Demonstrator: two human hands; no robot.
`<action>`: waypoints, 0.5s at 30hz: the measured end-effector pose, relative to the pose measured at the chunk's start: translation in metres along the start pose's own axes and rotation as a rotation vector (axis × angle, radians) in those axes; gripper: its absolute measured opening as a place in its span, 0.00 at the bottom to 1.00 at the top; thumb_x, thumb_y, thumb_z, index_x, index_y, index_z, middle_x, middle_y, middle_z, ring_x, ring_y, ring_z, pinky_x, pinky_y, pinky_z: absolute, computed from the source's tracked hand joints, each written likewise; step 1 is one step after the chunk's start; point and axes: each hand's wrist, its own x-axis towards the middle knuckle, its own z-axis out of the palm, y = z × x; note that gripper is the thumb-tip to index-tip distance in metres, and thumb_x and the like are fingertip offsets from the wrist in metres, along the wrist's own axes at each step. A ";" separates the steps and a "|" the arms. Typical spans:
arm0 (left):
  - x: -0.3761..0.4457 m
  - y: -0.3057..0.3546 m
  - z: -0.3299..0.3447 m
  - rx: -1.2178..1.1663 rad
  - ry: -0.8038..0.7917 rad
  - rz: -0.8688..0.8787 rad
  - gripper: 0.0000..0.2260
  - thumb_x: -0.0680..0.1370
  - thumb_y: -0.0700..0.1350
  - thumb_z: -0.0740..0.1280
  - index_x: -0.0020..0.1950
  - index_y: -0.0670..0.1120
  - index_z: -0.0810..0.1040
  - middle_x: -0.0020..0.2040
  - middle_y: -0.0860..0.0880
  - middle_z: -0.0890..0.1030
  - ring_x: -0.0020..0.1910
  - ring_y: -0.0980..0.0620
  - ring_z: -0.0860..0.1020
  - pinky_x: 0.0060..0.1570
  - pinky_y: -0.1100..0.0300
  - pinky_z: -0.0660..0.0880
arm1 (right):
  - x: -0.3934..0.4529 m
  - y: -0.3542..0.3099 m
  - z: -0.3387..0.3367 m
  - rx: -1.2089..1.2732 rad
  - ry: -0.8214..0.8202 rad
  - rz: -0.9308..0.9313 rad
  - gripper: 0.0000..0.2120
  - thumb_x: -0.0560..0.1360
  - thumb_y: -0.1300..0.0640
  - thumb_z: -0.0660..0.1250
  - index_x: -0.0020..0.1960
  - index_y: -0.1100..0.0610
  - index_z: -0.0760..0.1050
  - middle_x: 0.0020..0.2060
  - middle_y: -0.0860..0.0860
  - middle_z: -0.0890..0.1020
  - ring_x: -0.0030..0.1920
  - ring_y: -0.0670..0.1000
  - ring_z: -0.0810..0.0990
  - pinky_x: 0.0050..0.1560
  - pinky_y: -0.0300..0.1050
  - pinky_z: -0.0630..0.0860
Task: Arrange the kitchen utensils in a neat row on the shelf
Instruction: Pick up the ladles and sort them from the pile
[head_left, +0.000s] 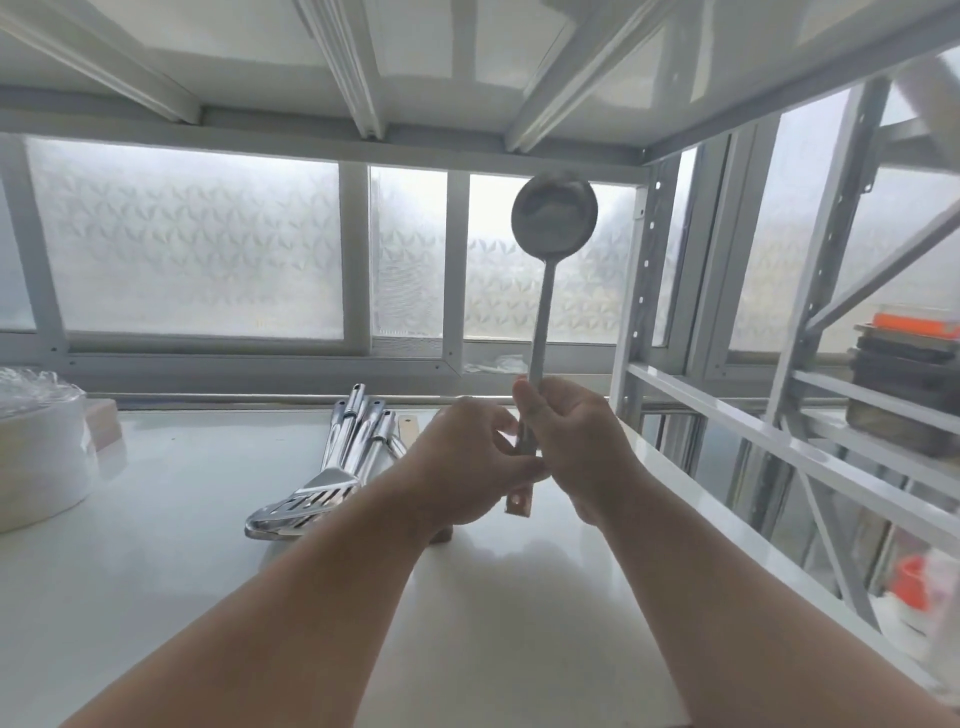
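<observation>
- You hold the ladle (545, 291) upright in front of you, bowl at the top against the frosted window (182, 239) and well clear of the shelf (182, 571); that keeps it from knocking the pieces already lying there.
- Your right hand (576, 441) is wrapped round the lower handle, thumb up along the shaft, so it carries the weight.
- Your left hand (467, 462) pinches the same handle just beside the right, fingertips on the metal; it looks like a steadying grip, perhaps to turn the ladle before laying it down.
- The wooden end of the handle (518, 504) pokes out below both hands, near the shelf surface but, as far as you can judge, not resting on it.
- The other utensils (358, 436) lie bunched just left of your hands, handles pointing towards the window, with a slotted turner (301, 506) nearest you; they overlap rather than sit in a row.
- The bare stretch of shelf to the right of that bunch seems the natural spot for the ladle, laid parallel to the others.
- A white roll (41, 457) sits at the far left, apart from the work.
</observation>
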 end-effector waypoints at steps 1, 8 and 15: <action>0.001 -0.001 0.000 -0.032 0.026 0.016 0.08 0.75 0.53 0.78 0.47 0.50 0.86 0.32 0.52 0.85 0.24 0.60 0.71 0.29 0.65 0.67 | -0.001 0.000 0.000 -0.002 -0.036 0.018 0.14 0.80 0.45 0.69 0.44 0.55 0.83 0.34 0.56 0.81 0.34 0.51 0.79 0.40 0.51 0.77; -0.003 0.000 -0.002 0.076 -0.009 0.054 0.08 0.77 0.57 0.75 0.49 0.54 0.87 0.36 0.56 0.87 0.29 0.64 0.76 0.32 0.69 0.68 | -0.005 -0.006 -0.004 -0.041 -0.055 0.145 0.12 0.80 0.53 0.70 0.42 0.56 0.85 0.30 0.52 0.80 0.31 0.52 0.80 0.40 0.50 0.81; -0.003 -0.006 -0.005 0.455 -0.048 -0.050 0.15 0.77 0.58 0.71 0.59 0.53 0.86 0.53 0.57 0.86 0.55 0.55 0.83 0.58 0.58 0.79 | 0.011 0.017 -0.011 -0.636 0.114 0.196 0.12 0.80 0.53 0.61 0.45 0.59 0.78 0.38 0.54 0.81 0.31 0.54 0.79 0.24 0.39 0.72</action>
